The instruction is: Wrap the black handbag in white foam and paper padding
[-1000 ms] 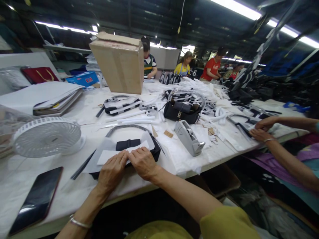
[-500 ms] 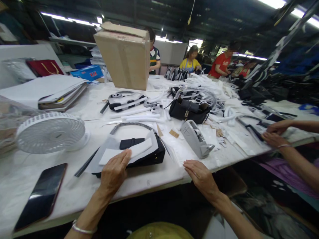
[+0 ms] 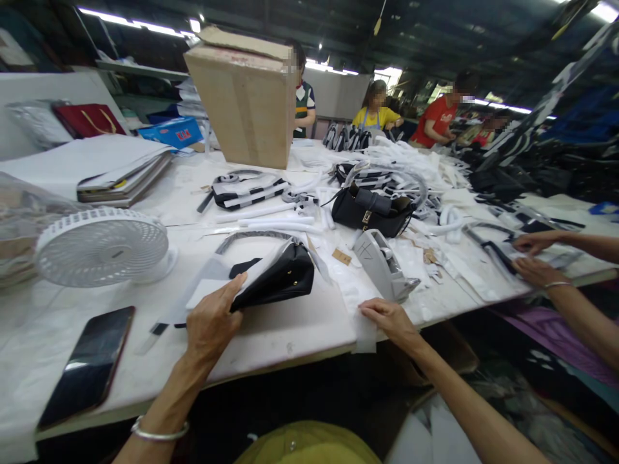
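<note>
My left hand (image 3: pixel 210 320) grips the near edge of a small black handbag (image 3: pixel 275 281) wrapped partly in white paper, and the bag is tipped up off the white table (image 3: pixel 294 328). The bag's grey handle (image 3: pixel 251 237) arcs behind it. My right hand (image 3: pixel 389 317) rests at the table's front edge with its fingers pinching a sheet of thin white wrapping paper (image 3: pixel 360 299). A grey tape dispenser (image 3: pixel 382 264) stands just beyond my right hand.
A white fan (image 3: pixel 104 246) and a black phone (image 3: pixel 87 366) lie at the left. A cardboard box (image 3: pixel 246 96), a stack of paper (image 3: pixel 101 169), another black handbag (image 3: pixel 370 211) and white straps fill the table. A co-worker's hands (image 3: pixel 536 258) work at right; other people sit at the far end.
My right hand left the bag and went to the white paper at the table's edge. My left hand has lifted the bag's near side, so the bag now tilts up.
</note>
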A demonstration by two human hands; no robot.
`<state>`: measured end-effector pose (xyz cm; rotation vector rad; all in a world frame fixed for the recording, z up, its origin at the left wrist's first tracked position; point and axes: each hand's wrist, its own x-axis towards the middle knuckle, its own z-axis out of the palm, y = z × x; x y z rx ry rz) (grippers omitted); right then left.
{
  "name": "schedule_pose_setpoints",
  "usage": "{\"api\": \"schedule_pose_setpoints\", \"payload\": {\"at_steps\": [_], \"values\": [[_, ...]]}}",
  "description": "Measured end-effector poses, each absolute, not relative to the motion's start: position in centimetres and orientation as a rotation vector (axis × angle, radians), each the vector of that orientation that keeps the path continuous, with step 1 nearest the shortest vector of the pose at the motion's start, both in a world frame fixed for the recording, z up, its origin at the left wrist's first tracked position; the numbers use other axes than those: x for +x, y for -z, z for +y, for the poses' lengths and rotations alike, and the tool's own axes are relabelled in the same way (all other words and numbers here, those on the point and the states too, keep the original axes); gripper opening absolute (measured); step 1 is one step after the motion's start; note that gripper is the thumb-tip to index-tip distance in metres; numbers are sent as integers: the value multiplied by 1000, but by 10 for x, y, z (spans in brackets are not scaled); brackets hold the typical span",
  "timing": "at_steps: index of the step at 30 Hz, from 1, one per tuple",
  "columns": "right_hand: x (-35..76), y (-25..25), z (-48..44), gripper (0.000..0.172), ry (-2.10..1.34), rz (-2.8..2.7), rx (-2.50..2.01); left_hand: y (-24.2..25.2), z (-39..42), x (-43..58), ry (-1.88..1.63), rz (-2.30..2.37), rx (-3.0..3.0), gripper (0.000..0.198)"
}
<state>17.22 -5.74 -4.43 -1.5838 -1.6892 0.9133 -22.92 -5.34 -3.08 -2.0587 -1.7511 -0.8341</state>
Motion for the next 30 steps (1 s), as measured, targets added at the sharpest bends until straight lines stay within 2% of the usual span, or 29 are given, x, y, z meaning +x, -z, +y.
{"api": "schedule_pose_setpoints", "payload": {"at_steps": [4, 7, 10, 13, 16, 20, 24, 28, 30], "values": [[168, 26, -47, 35, -987, -1350, -1586, 29, -53, -229, 834, -1846, -2043, 51], [154, 10, -36, 38, -1002, -892, -1371, 26, -52, -232, 843, -1955, -2015, 51], [129, -2, -33, 36, -991, -808, -1168, 22, -49, -238, 847, -2104, -1956, 49], [93, -2, -48, 25, -1111, -1008, -1132, 14, -46, -243, 880, -2251, -1891, 47], [53, 14, -74, 10, -1246, -1547, -1096, 3, -45, -248, 922, -2393, -1827, 49], [24, 39, -93, 5, -1228, -2146, -942, -8, -45, -256, 1037, -2522, -1751, 51], [32, 36, -82, 12, -1096, -2052, -1037, -11, -47, -259, 1174, -2578, -1711, 51], [45, 36, -53, 33, -680, -1984, -1318, -11, -47, -259, 1251, -2607, -1681, 50], [42, 48, -41, 50, -463, -2085, -1472, -13, -48, -260, 1300, -2601, -1663, 49]]}}
